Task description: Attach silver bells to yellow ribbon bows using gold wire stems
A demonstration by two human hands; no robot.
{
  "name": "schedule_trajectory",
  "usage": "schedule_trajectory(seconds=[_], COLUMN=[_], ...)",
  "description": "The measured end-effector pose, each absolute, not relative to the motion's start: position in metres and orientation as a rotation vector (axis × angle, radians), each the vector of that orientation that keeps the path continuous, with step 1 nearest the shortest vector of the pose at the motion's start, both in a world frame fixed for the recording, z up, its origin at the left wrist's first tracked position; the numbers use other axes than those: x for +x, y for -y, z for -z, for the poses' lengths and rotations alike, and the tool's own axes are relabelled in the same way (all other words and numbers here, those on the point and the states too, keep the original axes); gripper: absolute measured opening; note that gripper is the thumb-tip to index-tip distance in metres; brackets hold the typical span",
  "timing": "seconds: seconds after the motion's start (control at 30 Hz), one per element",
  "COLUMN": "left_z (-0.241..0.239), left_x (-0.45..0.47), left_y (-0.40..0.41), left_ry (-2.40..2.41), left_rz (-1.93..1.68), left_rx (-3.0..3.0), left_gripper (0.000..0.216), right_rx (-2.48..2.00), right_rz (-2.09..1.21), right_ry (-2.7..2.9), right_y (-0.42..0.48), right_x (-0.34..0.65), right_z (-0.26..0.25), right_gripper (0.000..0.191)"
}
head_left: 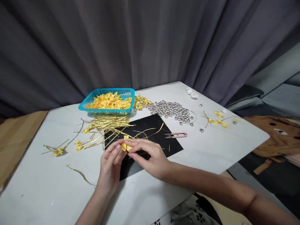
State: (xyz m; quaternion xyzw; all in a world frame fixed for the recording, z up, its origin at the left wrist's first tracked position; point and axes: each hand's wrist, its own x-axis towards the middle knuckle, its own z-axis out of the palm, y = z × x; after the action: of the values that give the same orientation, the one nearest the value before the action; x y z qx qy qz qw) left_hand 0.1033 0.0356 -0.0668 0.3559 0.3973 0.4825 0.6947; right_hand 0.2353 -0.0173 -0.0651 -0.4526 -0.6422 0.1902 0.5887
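Note:
A small yellow ribbon bow [127, 145] is pinched between the fingertips of both hands, above a black sheet [150, 125]. My left hand [112, 162] grips it from the left, fingers curled. From the right, my right hand [150, 156] closes thumb and forefinger on it. Fingers cover part of the bow. Just beyond the hands lies a heap of gold twist ties [110, 122], some reaching over the sheet. Pink-handled thread snips [175, 135] rest on the sheet's right edge with their blades apart.
At the back stands a blue basket [82, 107] full of yellow bows. Beside it are a small yellow pile [142, 102] and many silvery beads [170, 109]. Loose yellow pieces with gold ties lie left [58, 152] and right [217, 122] on the white table [70, 200]. A grey curtain [140, 43] hangs behind.

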Motion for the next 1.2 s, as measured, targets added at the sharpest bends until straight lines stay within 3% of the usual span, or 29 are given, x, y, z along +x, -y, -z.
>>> schedule_trajectory(seconds=[0.3,0.47,0.63,1.2], left_z=[0.065,0.064,0.062,0.057], left_x=[0.102,0.103,0.103,0.101], left_y=[-0.037,-0.036,-0.035,-0.030], left_ry=[-0.947,-0.999,-1.018,-1.041], left_rz=[-1.083,-1.055,-1.011,-1.038], left_rx=[0.864,0.879,0.912,0.978], left_gripper=[0.027,0.027,0.028,0.033], right_rx=[-1.042,-1.159,-1.051,-1.193], right_rz=[-0.880,-0.568,-0.148,0.411], right_ry=[1.169,1.167,1.624,2.102], right_y=[0.015,0.009,0.010,0.007], right_x=[0.242,0.250,0.263,0.277], right_z=[0.054,0.058,0.048,0.036], right_gripper=[0.007,0.003,0.018,0.021])
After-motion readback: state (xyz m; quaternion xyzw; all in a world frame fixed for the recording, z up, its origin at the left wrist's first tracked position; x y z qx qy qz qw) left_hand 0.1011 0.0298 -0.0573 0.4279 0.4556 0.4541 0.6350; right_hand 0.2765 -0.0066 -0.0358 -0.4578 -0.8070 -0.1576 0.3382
